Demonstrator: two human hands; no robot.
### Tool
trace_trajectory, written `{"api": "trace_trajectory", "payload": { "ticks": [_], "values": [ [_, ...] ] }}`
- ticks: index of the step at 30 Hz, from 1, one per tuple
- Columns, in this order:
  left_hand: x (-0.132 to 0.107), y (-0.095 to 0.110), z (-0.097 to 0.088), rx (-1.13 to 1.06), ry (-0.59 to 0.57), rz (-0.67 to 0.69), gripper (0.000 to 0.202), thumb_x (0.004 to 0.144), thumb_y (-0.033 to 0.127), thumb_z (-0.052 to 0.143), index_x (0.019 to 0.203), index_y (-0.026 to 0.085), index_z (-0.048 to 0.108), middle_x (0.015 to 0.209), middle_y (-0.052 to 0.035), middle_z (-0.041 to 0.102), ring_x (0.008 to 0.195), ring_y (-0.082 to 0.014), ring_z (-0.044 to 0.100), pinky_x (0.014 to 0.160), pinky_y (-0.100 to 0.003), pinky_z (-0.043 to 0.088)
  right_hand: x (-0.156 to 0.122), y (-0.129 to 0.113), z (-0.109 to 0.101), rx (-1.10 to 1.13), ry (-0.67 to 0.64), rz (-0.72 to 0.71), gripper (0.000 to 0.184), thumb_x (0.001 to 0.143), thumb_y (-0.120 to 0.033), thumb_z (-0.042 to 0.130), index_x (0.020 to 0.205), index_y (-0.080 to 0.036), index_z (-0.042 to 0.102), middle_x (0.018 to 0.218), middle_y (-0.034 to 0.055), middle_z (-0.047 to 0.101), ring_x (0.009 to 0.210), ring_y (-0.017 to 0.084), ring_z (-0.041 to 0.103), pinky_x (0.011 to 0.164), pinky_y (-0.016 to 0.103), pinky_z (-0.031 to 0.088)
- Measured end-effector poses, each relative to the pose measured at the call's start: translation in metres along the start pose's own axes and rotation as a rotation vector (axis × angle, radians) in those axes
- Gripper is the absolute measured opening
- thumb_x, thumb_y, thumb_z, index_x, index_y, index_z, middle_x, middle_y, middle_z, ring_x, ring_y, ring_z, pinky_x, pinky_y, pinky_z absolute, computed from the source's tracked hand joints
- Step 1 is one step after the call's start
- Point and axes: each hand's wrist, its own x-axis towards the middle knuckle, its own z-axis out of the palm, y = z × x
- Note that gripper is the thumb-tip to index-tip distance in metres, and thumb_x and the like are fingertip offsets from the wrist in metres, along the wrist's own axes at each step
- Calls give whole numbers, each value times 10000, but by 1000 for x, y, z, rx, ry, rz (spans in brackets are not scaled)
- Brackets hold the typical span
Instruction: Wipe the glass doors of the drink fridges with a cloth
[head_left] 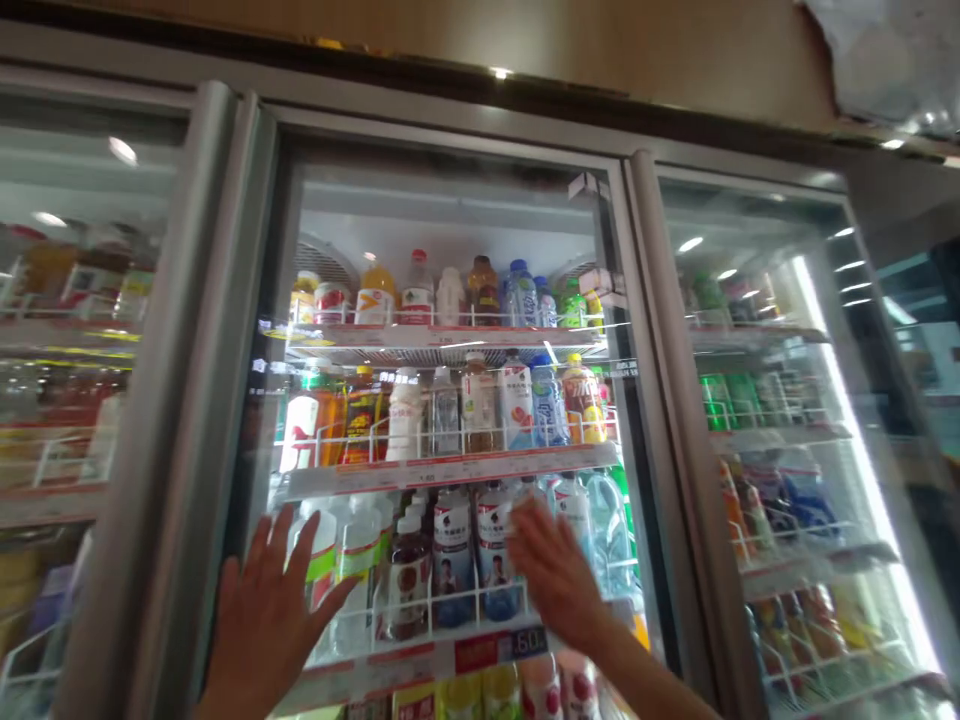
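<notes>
Both of my hands are raised in front of the middle glass door (450,215) of a drinks fridge. My left hand (266,610) is held up at the lower left with its fingers spread, and nothing is in it. Behind it stand clear bottles with green labels (357,560). My right hand (559,575) is slightly blurred, its fingers stretched out flat toward the upper left. It overlaps the white-labelled bottles (495,540) on the third shelf. Whether either palm touches the glass I cannot tell.
Rows of drinks fill the upper shelf (450,336) and the second shelf (450,472) behind white wire guards. A metal door frame (161,420) stands at left, another upright (667,420) at right. Neighbouring fridge sections hold more bottles. A price strip (491,650) runs below the hands.
</notes>
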Motion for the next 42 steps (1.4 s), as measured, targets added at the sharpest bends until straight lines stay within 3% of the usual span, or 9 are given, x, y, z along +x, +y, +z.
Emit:
{"api": "trace_trajectory", "payload": {
  "ticks": [4, 9, 15, 20, 25, 29, 33, 38, 42],
  "values": [
    [7, 1, 2, -32, 70, 66, 682, 876, 561, 224, 1446, 208, 100, 1516, -142, 157, 1399, -320, 108, 1059, -614, 166, 24, 11, 4, -138, 303, 444, 588, 880, -120, 377, 1435, -260, 243, 1512, 79, 209, 1398, 273, 147, 1049, 545, 289],
    [1, -1, 3, -81, 89, 74, 682, 875, 508, 301, 1448, 254, 32, 1529, -115, 119, 1399, -320, 101, 1065, -617, 135, 51, -10, 9, -2, 12, 17, 543, 863, -136, 392, 1379, -305, 365, 1474, 7, 320, 1389, 230, 200, 1076, 455, 298],
    [21, -4, 8, -135, 169, 162, 692, 859, 469, 368, 1447, 262, 70, 1526, -97, 147, 1400, -301, 120, 1089, -575, 134, 97, -4, 14, -144, 304, 386, 545, 896, -142, 346, 1426, -244, 273, 1500, 78, 248, 1404, 250, 131, 1067, 519, 277],
    [49, -5, 6, -147, 217, 189, 668, 857, 441, 401, 1440, 253, 136, 1503, -117, 221, 1399, -297, 127, 1094, -574, 114, 120, -20, 21, -24, 11, -17, 495, 882, -180, 381, 1366, -280, 388, 1454, 16, 360, 1394, 219, 183, 1097, 451, 252],
    [49, -4, 10, -196, 240, 167, 662, 860, 377, 417, 1442, 259, 124, 1510, -102, 209, 1405, -281, 109, 1104, -577, 99, 151, 3, 23, -107, 334, 370, 522, 894, -153, 334, 1411, -219, 309, 1474, 83, 310, 1406, 242, 124, 1081, 530, 244],
    [69, 33, 4, -420, 263, 223, 594, 886, 288, 393, 1433, 251, 163, 1485, -94, 281, 1366, -222, 263, 1102, -466, 263, 172, -26, 35, 50, 147, 188, 569, 857, -144, 362, 1418, -183, 275, 1447, 85, 363, 1404, 219, 137, 1087, 485, 263],
    [119, 102, -8, -761, 96, 226, 522, 930, 270, 282, 1432, 226, 149, 1446, -103, 356, 1310, -151, 368, 1023, -356, 419, 165, -36, 31, 126, 102, 94, 476, 850, -219, 419, 1321, -154, 408, 1456, 125, 335, 1394, 223, 183, 1068, 457, 297],
    [163, 151, 0, -688, 104, 175, 490, 933, 334, 283, 1394, 167, 268, 1413, -127, 403, 1300, -186, 387, 1030, -388, 412, 121, 32, -4, -31, -18, -67, 523, 854, -341, 472, 1354, -211, 396, 1463, 79, 334, 1396, 245, 170, 1116, 507, 142],
    [177, 188, 16, -448, 236, 88, 507, 902, 316, 367, 1361, 105, 323, 1450, -171, 323, 1358, -280, 270, 1069, -479, 328, 77, 103, -31, -194, 91, 66, 528, 895, -280, 387, 1413, -230, 300, 1467, 74, 325, 1388, 233, 203, 1107, 493, 179]
  ]
}}
